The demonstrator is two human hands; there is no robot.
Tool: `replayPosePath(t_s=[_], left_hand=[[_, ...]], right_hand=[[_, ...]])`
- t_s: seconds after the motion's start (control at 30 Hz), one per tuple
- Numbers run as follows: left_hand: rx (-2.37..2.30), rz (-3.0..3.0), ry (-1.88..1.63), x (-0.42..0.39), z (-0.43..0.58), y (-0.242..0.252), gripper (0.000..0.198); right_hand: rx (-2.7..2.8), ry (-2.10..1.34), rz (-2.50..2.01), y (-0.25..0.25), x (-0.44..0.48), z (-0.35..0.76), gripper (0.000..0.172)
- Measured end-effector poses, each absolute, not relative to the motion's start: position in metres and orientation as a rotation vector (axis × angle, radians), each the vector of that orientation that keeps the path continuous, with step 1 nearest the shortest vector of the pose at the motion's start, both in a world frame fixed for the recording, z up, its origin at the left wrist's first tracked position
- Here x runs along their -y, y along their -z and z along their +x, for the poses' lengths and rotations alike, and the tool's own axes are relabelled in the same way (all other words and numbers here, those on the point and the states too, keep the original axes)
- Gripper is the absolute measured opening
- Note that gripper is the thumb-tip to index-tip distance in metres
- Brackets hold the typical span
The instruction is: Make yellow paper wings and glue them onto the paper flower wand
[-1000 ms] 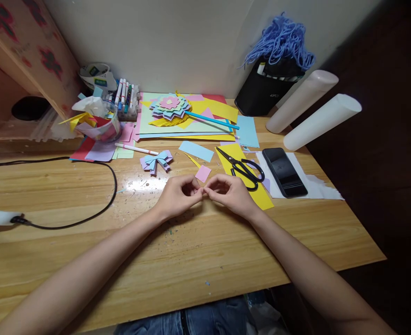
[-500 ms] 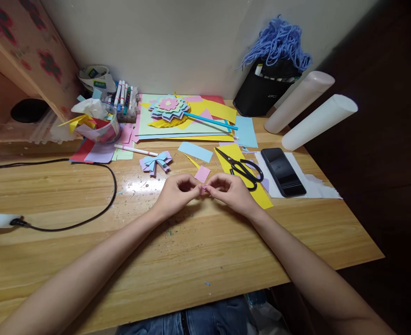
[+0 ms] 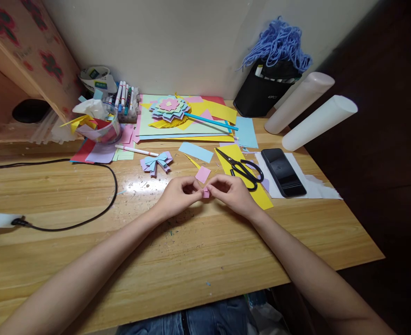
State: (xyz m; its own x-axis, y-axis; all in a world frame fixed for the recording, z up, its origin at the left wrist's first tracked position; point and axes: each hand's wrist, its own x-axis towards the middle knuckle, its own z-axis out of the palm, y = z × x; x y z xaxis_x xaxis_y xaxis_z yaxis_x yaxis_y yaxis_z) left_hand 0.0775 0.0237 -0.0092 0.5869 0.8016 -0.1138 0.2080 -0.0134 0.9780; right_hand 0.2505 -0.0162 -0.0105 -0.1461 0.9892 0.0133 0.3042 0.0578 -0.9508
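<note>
Between my two hands is a small piece of pink paper (image 3: 205,193), pinched at its edges above the desk. The thumb and fingertips of my left hand (image 3: 179,195) are closed on its left side. My right hand (image 3: 233,193) is closed at its upper right, thumb against fingers. Just beyond the fingertips lies a pink paper square (image 3: 203,174). Black-handled scissors (image 3: 242,170) rest on a yellow paper sheet (image 3: 261,197) next to my right hand. A blue and purple paper bow (image 3: 156,163) lies past my left hand.
A paper flower (image 3: 168,108) with a blue stem lies on stacked coloured paper at the back. A phone (image 3: 283,172) sits on white paper at right, near two white tubes (image 3: 319,122). A black cable (image 3: 112,200) loops at left; a tub of paper scraps (image 3: 104,132) stands behind.
The small pink paper shows more below the fingertips now, turned more toward me. Both hands have shifted only slightly; the things on the desk stay where they were.
</note>
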Motion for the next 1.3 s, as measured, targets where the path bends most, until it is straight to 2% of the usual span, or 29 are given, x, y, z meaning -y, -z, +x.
replayPosePath(t_s=[0.37,0.67,0.87,1.03,1.3], left_hand=[[-0.888,1.521,-0.633,-0.0239,0.0782,0.013,0.01],[-0.823,1.429,-0.588,-0.0247,0.0778,0.013,0.02],[-0.956,1.331,-0.665,-0.0285,0.0785,0.0106,0.022],[-0.992,1.253,-0.672,-0.031,0.0765,0.0087,0.023],[-0.951,1.154,-0.727,-0.0296,0.0748,0.0121,0.023]], right_hand=[[1.429,-1.24,-1.346,0.0109,0.0163,0.2486,0.018],[1.538,-1.337,-1.304,0.009,0.0155,0.2534,0.019],[1.444,-1.123,-1.296,0.0107,0.0147,0.2537,0.018],[1.636,-0.937,-1.26,0.0086,0.016,0.2546,0.009],[1.751,-0.739,-1.226,0.0076,0.0181,0.2516,0.006]])
